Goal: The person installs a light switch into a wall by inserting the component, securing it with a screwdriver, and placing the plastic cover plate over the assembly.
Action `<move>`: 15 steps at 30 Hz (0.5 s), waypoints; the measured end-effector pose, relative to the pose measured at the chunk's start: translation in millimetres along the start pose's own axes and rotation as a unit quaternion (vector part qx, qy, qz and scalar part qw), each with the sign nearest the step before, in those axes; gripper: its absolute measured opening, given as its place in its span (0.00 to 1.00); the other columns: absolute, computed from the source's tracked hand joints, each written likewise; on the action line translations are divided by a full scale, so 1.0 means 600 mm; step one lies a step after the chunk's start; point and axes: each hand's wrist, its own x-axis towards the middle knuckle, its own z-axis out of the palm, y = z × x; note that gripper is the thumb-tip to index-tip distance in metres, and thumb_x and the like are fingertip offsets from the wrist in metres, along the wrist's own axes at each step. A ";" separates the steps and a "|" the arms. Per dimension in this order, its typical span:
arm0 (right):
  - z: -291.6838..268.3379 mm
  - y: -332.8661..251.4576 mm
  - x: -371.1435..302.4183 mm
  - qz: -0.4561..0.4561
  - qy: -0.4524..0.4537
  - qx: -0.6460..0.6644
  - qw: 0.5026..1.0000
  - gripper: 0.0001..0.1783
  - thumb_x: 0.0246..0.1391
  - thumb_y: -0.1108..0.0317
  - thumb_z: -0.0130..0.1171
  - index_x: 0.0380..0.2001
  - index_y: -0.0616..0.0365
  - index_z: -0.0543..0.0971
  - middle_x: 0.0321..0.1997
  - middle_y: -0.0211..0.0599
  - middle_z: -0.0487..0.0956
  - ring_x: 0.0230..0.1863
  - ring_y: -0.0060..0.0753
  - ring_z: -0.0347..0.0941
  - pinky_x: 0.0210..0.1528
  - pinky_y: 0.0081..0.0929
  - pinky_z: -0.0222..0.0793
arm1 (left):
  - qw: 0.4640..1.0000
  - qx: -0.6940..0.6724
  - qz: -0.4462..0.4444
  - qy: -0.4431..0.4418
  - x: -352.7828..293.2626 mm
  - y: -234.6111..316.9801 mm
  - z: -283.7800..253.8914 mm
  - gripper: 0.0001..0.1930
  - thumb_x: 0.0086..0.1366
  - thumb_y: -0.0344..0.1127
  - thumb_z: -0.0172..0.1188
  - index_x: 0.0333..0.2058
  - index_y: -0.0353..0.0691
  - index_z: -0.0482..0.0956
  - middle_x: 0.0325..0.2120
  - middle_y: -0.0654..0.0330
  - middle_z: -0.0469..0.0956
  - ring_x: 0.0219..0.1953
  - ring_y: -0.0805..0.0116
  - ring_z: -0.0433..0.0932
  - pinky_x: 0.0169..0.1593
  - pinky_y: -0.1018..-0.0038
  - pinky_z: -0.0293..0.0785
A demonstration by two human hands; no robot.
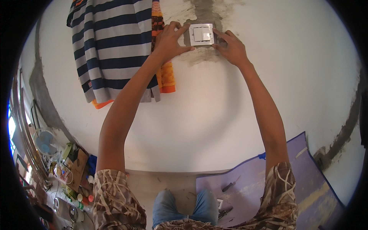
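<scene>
A square white wall switch (197, 35) with a silvery frame sits on a patch of grey plaster (203, 13) high on the white wall. At its left edge is my left hand (168, 43), fingertips by the upper corner and thumb near the lower one. My right hand (233, 49) grips the opposite edge, its index finger and thumb against the frame's side. Between them the two hands hold the switch at the wall. Whatever lies behind the switch is hidden.
Left of the switch hang a striped shirt (115, 46) and an orange garment (167, 78). Below, a purple mat (276, 184) bears a screwdriver (229, 186), pliers (225, 212) and a white frame (220, 203). A fan (45, 142) and a cardboard box (79, 168) stand amid clutter at left.
</scene>
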 end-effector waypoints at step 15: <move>-0.001 -0.018 0.002 0.041 -0.018 -0.011 0.999 0.38 0.52 0.55 0.67 0.66 0.32 0.65 0.43 0.32 0.74 0.46 0.35 0.76 0.48 0.35 0.74 | 1.000 -0.007 -0.007 0.000 -0.002 0.002 0.000 0.41 0.51 0.55 0.72 0.64 0.56 0.69 0.51 0.57 0.68 0.55 0.59 0.68 0.55 0.62 0.71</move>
